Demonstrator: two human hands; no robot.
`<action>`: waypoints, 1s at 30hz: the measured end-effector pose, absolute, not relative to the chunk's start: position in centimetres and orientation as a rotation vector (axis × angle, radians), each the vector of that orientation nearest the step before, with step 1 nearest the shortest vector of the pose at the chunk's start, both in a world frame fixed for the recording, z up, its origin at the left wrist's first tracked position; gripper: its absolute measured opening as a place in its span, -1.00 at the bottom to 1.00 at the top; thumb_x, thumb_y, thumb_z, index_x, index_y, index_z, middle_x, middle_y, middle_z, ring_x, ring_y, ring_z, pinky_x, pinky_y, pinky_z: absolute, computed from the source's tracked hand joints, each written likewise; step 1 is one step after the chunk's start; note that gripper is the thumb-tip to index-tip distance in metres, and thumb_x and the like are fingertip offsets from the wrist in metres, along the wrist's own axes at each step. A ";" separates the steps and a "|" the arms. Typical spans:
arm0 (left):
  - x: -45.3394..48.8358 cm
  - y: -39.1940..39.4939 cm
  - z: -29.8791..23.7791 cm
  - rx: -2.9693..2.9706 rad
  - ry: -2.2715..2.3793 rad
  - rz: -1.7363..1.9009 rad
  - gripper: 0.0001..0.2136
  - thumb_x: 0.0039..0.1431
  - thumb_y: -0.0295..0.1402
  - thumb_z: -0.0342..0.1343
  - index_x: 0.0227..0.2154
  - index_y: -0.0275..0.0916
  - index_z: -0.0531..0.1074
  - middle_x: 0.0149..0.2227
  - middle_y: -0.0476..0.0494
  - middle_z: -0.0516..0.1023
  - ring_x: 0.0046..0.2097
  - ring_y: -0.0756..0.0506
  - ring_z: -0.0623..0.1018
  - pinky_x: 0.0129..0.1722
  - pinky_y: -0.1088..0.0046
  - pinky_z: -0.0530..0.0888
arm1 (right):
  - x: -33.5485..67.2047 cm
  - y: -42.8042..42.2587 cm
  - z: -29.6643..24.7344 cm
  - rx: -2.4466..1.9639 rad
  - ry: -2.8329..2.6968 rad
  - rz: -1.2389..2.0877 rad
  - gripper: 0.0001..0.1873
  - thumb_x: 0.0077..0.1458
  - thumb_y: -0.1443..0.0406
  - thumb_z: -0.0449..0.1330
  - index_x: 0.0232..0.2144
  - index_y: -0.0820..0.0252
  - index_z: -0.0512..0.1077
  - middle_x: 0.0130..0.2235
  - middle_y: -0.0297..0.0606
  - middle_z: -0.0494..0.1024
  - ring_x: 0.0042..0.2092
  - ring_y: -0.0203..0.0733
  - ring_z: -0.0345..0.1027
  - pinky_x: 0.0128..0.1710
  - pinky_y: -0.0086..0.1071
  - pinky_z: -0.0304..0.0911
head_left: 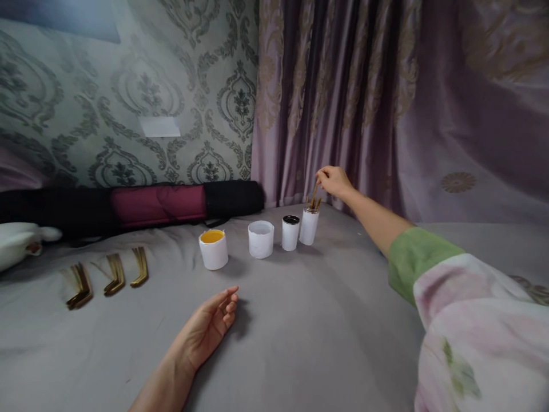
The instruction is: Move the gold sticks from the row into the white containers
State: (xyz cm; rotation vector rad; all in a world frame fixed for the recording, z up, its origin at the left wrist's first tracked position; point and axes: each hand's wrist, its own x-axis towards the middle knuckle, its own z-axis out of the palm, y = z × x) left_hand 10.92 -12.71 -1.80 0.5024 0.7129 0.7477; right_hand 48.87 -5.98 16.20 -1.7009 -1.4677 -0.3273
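Observation:
At the far right of the row of containers, my right hand point(333, 181) pinches the upper end of a thin golden-brown stick point(314, 193). Below it stands a tall white-wrapped can point(309, 228) with several similar sticks poking out of its top; whether the held stick's lower end is inside is hard to tell. My left hand point(213, 327) is held over the grey sheet with nothing in it, fingers loosely curled and apart. Beyond it are a white container with a yellow inside point(214, 255), a wide white container point(261, 243) and a white can with a dark inside point(290, 235).
Three bundles of bent golden-brown sticks point(114, 276) lie on the grey sheet point(274, 343) at the left. A black and maroon roll point(158, 205) runs along the patterned wall. Purple curtains point(326, 103) hang behind the cans. A white plush-like object point(19, 243) is at the left edge.

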 end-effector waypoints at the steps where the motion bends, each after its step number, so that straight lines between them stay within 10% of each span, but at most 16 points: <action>1: 10.9 -12.7 -1.8 0.502 0.713 0.749 -0.83 0.05 -0.57 0.00 -0.26 -0.42 0.34 -0.45 -0.09 0.37 -0.53 0.13 0.36 -0.60 0.65 0.37 | 48.9 -5.9 16.1 -1.703 -1.474 -0.318 -0.77 0.01 0.31 -0.02 -0.44 0.25 0.42 -0.52 -0.28 0.47 -0.52 -0.33 0.31 -0.38 -0.40 0.24; 30: 11.0 -12.7 -1.7 0.501 0.726 0.761 -0.83 0.05 -0.57 0.00 -0.25 -0.42 0.34 -0.45 -0.10 0.38 -0.54 0.13 0.36 -0.61 0.65 0.36 | 51.2 -3.6 12.1 -1.866 -1.310 -0.053 -0.78 -0.12 0.28 0.12 -0.44 0.24 0.52 -0.44 -0.24 0.53 -0.38 -0.28 0.36 -0.37 -0.46 0.23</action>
